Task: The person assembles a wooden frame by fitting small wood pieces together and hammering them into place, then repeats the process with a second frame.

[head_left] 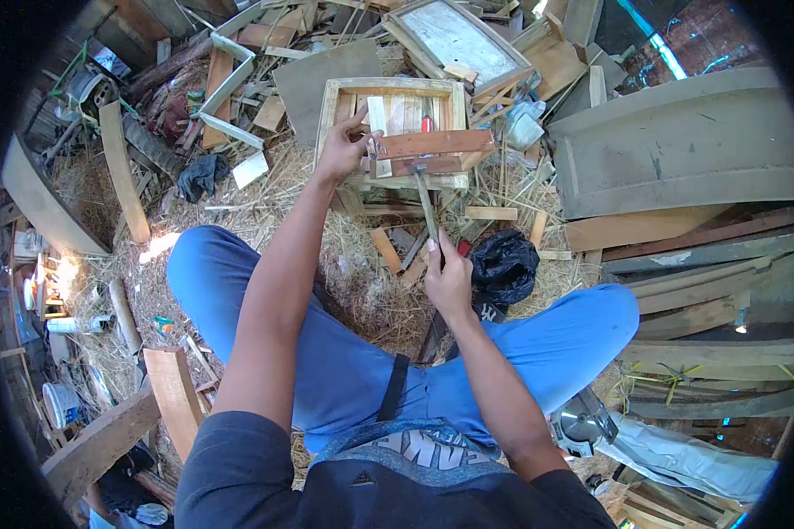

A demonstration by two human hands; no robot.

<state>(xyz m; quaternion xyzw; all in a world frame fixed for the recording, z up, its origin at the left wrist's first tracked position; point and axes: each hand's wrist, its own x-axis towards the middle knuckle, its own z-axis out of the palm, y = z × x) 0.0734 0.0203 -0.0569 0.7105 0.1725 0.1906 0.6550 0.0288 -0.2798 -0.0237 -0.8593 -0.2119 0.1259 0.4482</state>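
My right hand is closed round the wooden handle of a hammer. The hammer's head is up against the near side of a reddish-brown wooden piece, which looks like two narrow boards joined at one end. My left hand grips the left end of this piece, thumb and fingers bent around it. Under the piece is a low wooden frame with slats inside, used as a support. A pale wood strip lies across it beside my left fingers. A screwdriver with a red handle rests on the slats.
Wood offcuts and straw cover the ground. A black plastic bag lies by my right knee. Curved boards are stacked at the right, near a power tool. A framed panel leans behind the wooden frame.
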